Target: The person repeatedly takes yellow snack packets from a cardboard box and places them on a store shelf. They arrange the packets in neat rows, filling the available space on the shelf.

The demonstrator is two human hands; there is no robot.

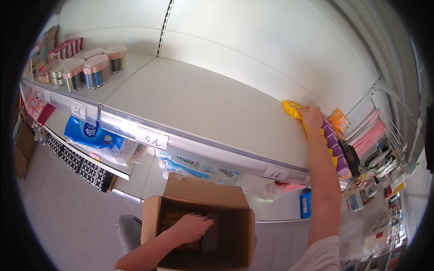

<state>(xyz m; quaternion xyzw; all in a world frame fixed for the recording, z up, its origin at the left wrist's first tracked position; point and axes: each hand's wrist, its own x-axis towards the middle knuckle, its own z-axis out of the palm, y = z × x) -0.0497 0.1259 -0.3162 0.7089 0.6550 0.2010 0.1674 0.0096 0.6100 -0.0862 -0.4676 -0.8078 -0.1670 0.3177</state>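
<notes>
On the right part of the white shelf (203, 95), my right hand (312, 118) grips a yellow plastic packet (292, 109) at the back end of a row. Purple packets (334, 145) stand in line beside it, with more yellow packets partly behind my forearm. My left hand (193, 226) reaches into an open cardboard box (203, 191) below the shelf's front edge. Its back faces up, and its fingertips are near dim yellowish packages (169, 218) inside. Whether those fingers hold anything is hidden.
Clear-lidded containers (96, 71) of coloured items stand at the shelf's left. Handwritten price cards (152, 138) line its edge. Lower down are a blue package (91, 132) and patterned black-and-white boxes (79, 161). Pink items (369, 135) lie beyond the purple row.
</notes>
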